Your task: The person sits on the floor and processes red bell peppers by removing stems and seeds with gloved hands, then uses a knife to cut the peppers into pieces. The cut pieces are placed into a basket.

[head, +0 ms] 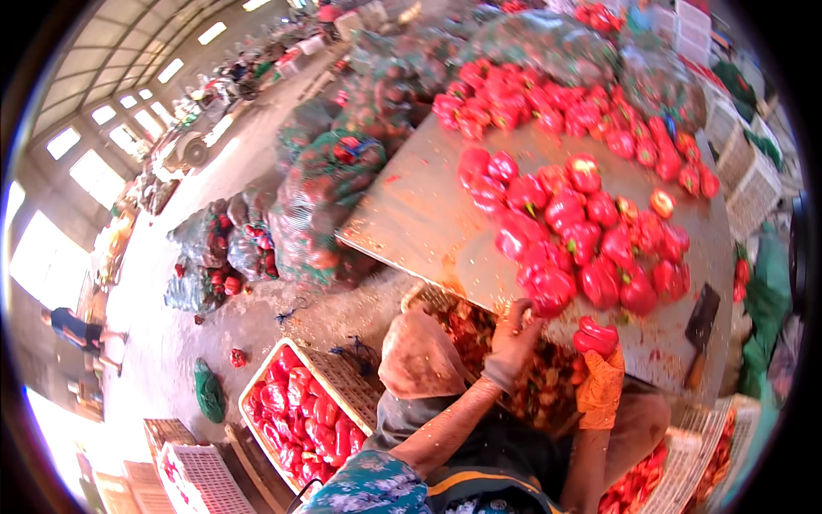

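My right hand (601, 385), in an orange-stained glove, holds a red bell pepper (596, 336) at the near edge of the metal-topped table (411, 218). To its left, my left hand (514, 340), with a pale band at the wrist, is raised over the table edge near the pile of peppers; its fingers are bent, and whether they grip something small cannot be made out. Below both hands a container holds pepper scraps (539, 385). A heap of whole red bell peppers (578, 231) lies on the table, with more peppers (546, 103) along its far side.
A cleaver (702, 318) lies at the table's right. A crate of red peppers (308, 411) stands at lower left, another (642, 475) at lower right. Mesh sacks of peppers (321, 205) line the table's left and far sides. A person (80, 334) walks far left.
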Motion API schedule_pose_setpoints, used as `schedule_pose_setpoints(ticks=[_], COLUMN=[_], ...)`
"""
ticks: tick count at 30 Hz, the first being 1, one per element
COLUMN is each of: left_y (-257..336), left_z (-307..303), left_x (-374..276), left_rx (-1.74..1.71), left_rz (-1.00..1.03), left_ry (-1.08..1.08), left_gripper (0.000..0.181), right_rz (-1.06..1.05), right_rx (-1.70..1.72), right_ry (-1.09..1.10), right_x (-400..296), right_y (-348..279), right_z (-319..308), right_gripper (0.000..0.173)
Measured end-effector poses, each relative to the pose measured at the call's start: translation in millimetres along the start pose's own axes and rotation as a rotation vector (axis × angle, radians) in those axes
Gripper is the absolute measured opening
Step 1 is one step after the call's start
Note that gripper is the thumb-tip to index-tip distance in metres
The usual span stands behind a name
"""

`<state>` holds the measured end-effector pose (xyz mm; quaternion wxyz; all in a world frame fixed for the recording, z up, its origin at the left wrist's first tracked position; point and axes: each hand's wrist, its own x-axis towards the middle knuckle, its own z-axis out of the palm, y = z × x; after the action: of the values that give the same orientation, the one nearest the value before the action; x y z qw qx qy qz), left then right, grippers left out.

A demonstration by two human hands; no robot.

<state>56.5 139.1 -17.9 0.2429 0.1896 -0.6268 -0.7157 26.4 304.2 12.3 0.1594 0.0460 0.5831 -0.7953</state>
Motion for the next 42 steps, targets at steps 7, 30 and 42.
schedule_pose_setpoints(ticks=[7, 30, 42], left_y=[8, 11, -6], left_z=[13, 9, -10], left_x=[58, 46, 2], left_rx=[1.114, 1.018, -0.372], left_rz=[0.276, 0.254, -0.233], left_ry=[-0.206, -0.389, -0.366], left_gripper=[0.055, 0.036, 0.049], right_rz=[-0.059, 0.043, -0.231], right_rx=[-0.532, -0.327, -0.169], right_ry=[-0.021, 0.022, -0.303], right_x=[-33, 4, 17], right_y=[-63, -5, 28], right_z=[3, 16, 33], right_gripper=[0.011, 0.039, 0.043])
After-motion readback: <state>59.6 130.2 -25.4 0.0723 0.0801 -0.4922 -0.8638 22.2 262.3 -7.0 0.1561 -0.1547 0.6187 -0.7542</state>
